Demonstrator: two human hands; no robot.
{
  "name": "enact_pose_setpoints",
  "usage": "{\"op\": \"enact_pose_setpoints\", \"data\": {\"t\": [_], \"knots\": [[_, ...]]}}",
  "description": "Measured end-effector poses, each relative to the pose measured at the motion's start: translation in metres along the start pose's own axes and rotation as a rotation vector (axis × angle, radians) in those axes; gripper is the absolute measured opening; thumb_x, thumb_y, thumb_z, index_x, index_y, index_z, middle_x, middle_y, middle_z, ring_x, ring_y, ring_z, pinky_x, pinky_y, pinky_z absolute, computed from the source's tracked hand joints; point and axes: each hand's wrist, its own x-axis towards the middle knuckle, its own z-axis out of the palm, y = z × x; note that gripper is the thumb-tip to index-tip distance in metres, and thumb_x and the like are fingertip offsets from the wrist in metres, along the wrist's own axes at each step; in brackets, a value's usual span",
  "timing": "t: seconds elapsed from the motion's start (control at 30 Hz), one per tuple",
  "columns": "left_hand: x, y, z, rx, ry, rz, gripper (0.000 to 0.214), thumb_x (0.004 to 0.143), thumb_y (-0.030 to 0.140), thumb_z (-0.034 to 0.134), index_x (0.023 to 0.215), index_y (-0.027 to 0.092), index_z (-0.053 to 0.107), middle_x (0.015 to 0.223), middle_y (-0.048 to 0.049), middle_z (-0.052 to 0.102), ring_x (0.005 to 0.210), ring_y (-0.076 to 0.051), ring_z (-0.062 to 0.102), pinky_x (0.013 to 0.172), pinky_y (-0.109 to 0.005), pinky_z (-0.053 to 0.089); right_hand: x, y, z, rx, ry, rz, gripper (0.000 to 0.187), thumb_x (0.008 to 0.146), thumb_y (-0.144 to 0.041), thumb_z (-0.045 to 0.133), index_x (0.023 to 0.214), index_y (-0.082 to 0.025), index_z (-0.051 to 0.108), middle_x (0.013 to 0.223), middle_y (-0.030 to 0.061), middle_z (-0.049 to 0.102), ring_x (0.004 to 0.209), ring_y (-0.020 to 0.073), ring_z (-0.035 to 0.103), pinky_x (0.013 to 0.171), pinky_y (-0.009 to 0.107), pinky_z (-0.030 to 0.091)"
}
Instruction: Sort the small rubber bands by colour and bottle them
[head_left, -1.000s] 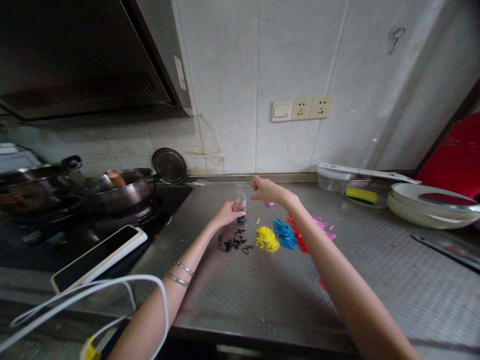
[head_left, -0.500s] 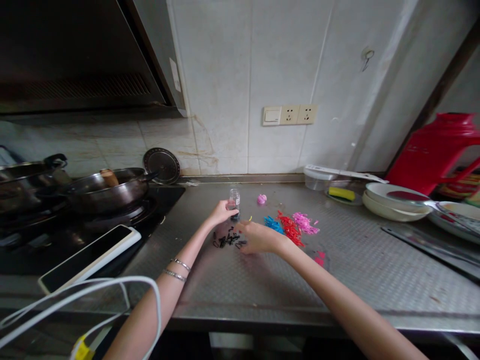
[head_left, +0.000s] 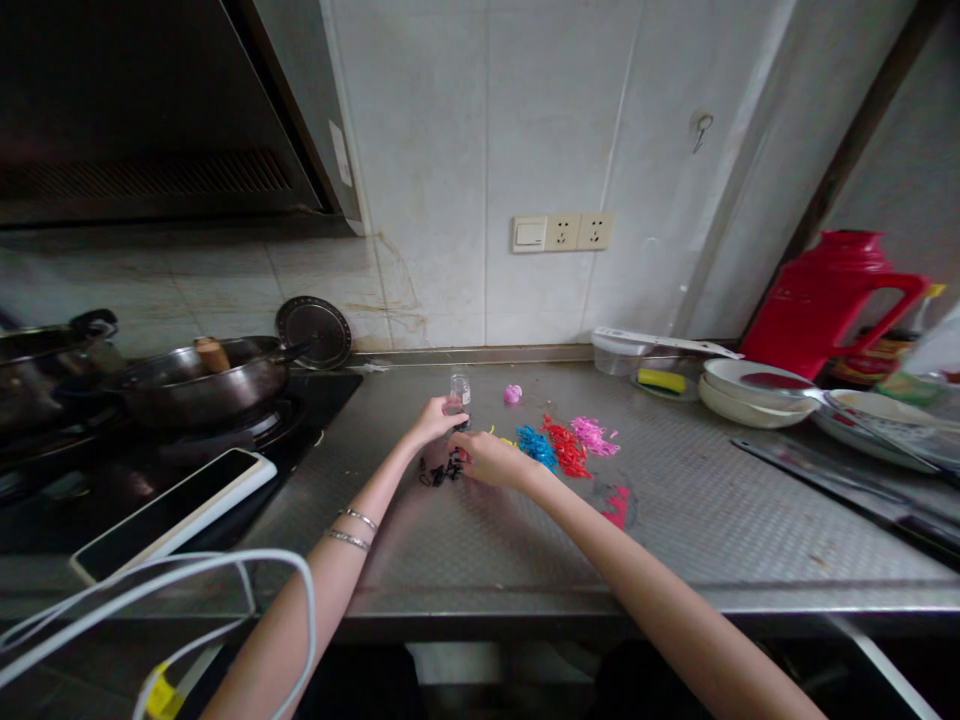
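Note:
My left hand is closed around a small clear jar, which has a white label and some dark content near its lower end. Close beside it, my right hand has its fingers pinched together; dark bits show at the fingertips, but what they hold is unclear. A loose heap of small black elastic bands lies on the steel counter under and beside the right fingers. To the right are heaps of blue bands, red bands and pink bands, with a few yellow ones partly hidden behind my right hand.
A small pink lump sits behind the heaps; a clear bag with pink-red marks lies nearer. Pans stand on the stove at left, with a white-edged device and cable. Bowls, a knife-like blade and a red thermos are right.
My right hand has drawn its fingers together and come nearer the jar, off part of the black heap. The whole view has shifted slightly; my left hand keeps its hold.

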Motion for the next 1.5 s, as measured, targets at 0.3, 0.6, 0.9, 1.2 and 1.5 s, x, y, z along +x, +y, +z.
{"op": "enact_pose_setpoints", "data": {"t": [0.3,0.6,0.9,1.2,1.5], "knots": [[-0.002,0.001,-0.001,-0.01,0.003,-0.003,0.038,0.059,0.017,0.067,0.095,0.006,0.061,0.097,-0.0136,0.064,0.083,-0.019,0.059,0.074,-0.03,0.044,0.016,0.013,0.003,-0.032,-0.006,-0.057,0.044,0.06,-0.027,0.06,0.103,-0.019,0.058,0.102,0.0094,0.059,0.093,0.0225,0.053,0.074,0.029,0.042],[0.0,-0.001,0.0,-0.022,0.015,-0.01,0.036,0.057,0.018,0.068,0.091,0.007,0.062,0.096,-0.0134,0.064,0.086,-0.02,0.059,0.077,-0.031,0.044,0.028,0.003,0.002,-0.011,-0.124,0.032,0.041,0.061,-0.021,0.056,0.101,-0.014,0.06,0.1,0.0126,0.062,0.087,0.0219,0.057,0.066,0.024,0.044],[0.001,-0.007,0.0,-0.074,-0.002,0.028,0.037,0.056,0.019,0.07,0.09,0.007,0.062,0.094,-0.0126,0.065,0.086,-0.02,0.06,0.076,-0.031,0.044,0.028,0.012,0.001,0.02,-0.166,0.026,0.029,0.064,-0.009,0.048,0.087,-0.015,0.065,0.081,0.0044,0.066,0.069,0.0126,0.057,0.059,0.018,0.04],[0.0,-0.006,0.0,-0.044,-0.006,0.016,0.037,0.058,0.018,0.067,0.093,0.006,0.061,0.096,-0.0142,0.064,0.086,-0.02,0.059,0.076,-0.031,0.044,0.024,0.012,0.0,-0.073,-0.124,-0.001,0.025,0.066,-0.012,0.048,0.079,-0.016,0.069,0.079,0.006,0.067,0.069,0.0145,0.058,0.061,0.02,0.04],[0.0,-0.004,-0.001,-0.066,-0.006,0.027,0.038,0.057,0.018,0.067,0.092,0.007,0.062,0.094,-0.013,0.065,0.085,-0.02,0.059,0.076,-0.031,0.044,0.026,0.012,0.001,0.117,-0.037,0.02,0.023,0.065,-0.011,0.05,0.078,-0.014,0.069,0.074,0.004,0.067,0.064,0.0114,0.055,0.06,0.019,0.039]]}}
